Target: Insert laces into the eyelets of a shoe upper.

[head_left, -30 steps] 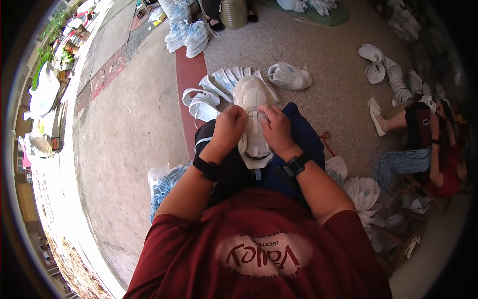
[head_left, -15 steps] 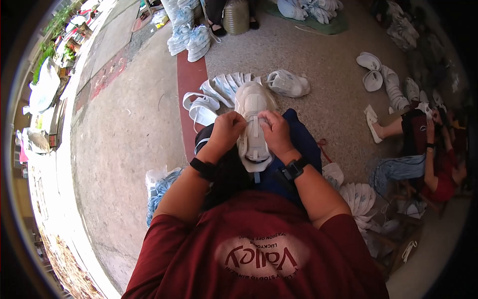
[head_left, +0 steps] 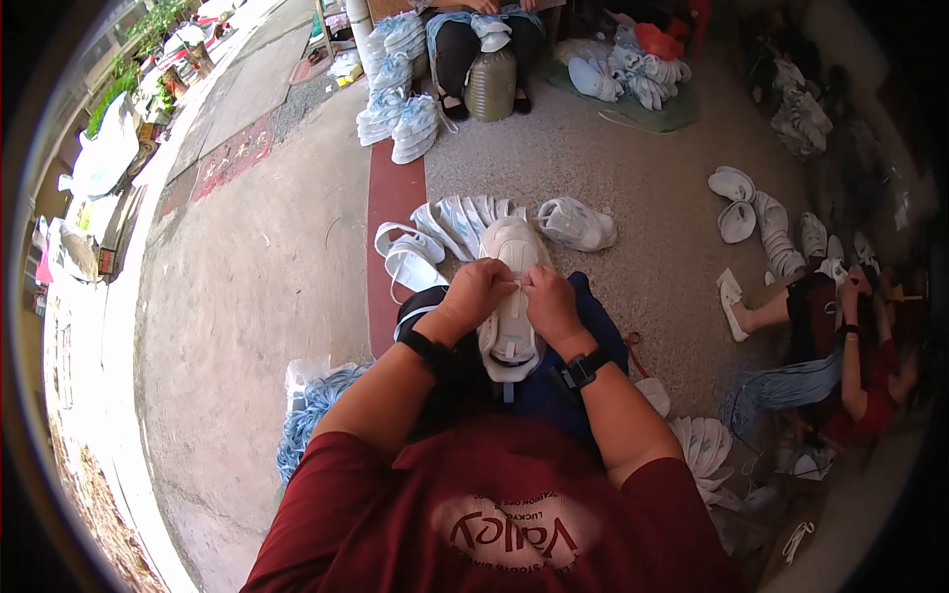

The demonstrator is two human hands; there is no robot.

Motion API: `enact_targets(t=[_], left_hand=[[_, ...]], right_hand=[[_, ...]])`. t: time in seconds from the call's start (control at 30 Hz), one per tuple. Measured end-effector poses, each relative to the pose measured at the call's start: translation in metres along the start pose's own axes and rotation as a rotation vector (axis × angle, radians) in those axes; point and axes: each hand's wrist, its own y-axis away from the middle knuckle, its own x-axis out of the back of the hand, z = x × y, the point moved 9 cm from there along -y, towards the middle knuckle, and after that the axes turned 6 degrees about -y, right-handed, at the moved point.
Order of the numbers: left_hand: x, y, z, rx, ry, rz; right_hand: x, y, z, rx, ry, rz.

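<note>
A white sneaker [head_left: 511, 341] lies across my lap, toe pointing away from me and heel toward me. Over its lacing area my left hand [head_left: 478, 293] is closed in a pinch. From the other side my right hand [head_left: 551, 301] pinches too, its fingertips almost meeting the left ones. Between them shows a small bit of white lace, partly hidden by the fingers. Just beyond the toe, a row of white and pale-blue shoe uppers [head_left: 465, 222] stands on the ground. A single white shoe [head_left: 576, 224] lies to their right.
Blue laces [head_left: 321, 410] are bundled at my left. Stacked shoe uppers [head_left: 405, 124] stand ahead, beside a seated person with a ribbed container [head_left: 491, 87]. More shoes [head_left: 771, 222] lie at right, near another seated person [head_left: 870, 385]. Uppers [head_left: 702, 447] are piled by my right elbow.
The view has tilted up, showing more of the person ahead. My hands have drawn closer together over the sneaker's lacing, nearer its toe.
</note>
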Motion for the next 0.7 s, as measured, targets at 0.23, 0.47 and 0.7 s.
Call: enact_targets(t=[0.23,0.47,0.7], left_hand=[[0.027,0.026,-0.032,0.084,-0.141,-0.155],[0.077,0.051,-0.051,0.186,-0.291,-0.004],[0.238,0.187,-0.215,0.875,0.230,0.515]], right_hand=[[0.013,0.000,0.031,-0.093,-0.338,-0.193],[0.008,-0.004,-0.005,0.183,0.186,-0.285],[0.215,0.055,0.126,-0.201,0.872,0.070]])
